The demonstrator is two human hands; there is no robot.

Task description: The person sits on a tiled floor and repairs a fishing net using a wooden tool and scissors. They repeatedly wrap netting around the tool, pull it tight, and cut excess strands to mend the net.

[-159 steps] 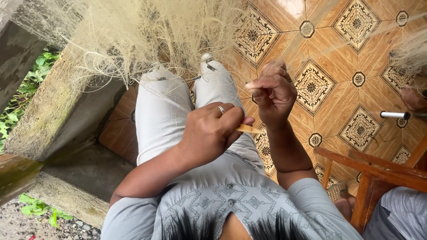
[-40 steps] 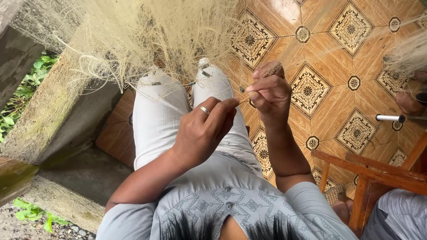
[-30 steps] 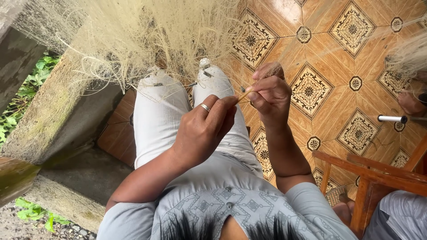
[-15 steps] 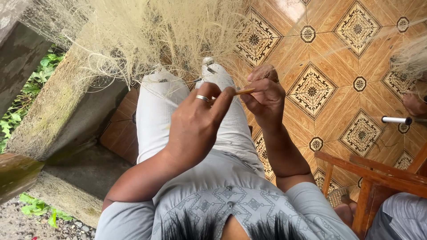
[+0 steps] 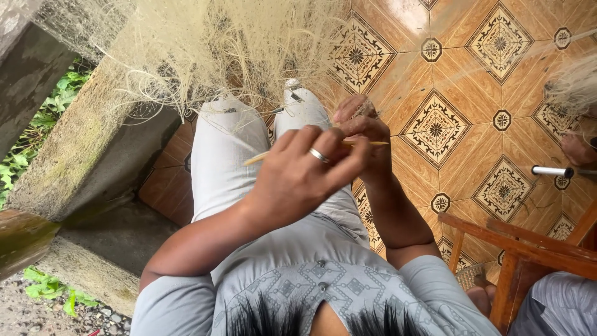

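I sit with my legs in pale trousers (image 5: pixel 221 162) stretched over a patterned tile floor. A pale, fine net (image 5: pixel 205 50) hangs in a tangled mass over the wall and my feet. My left hand (image 5: pixel 301 183), with a ring on one finger, is closed on a thin wooden stick (image 5: pixel 255 159) that lies across my lap, its other tip poking out past my right hand. My right hand (image 5: pixel 364 127) sits just behind the left one, its fingers pinched on strands of the net.
A mossy concrete wall (image 5: pixel 74 155) runs along the left, with plants beyond it. A wooden chair frame (image 5: pixel 516 249) stands at the lower right beside another person's grey clothing (image 5: pixel 559 305). A white rod (image 5: pixel 550 171) and another person's hand (image 5: pixel 578 146) show at the right edge.
My left hand has risen from my lap and moved up and right until it overlaps my right hand. The stick has swung to lie almost level across both hands.
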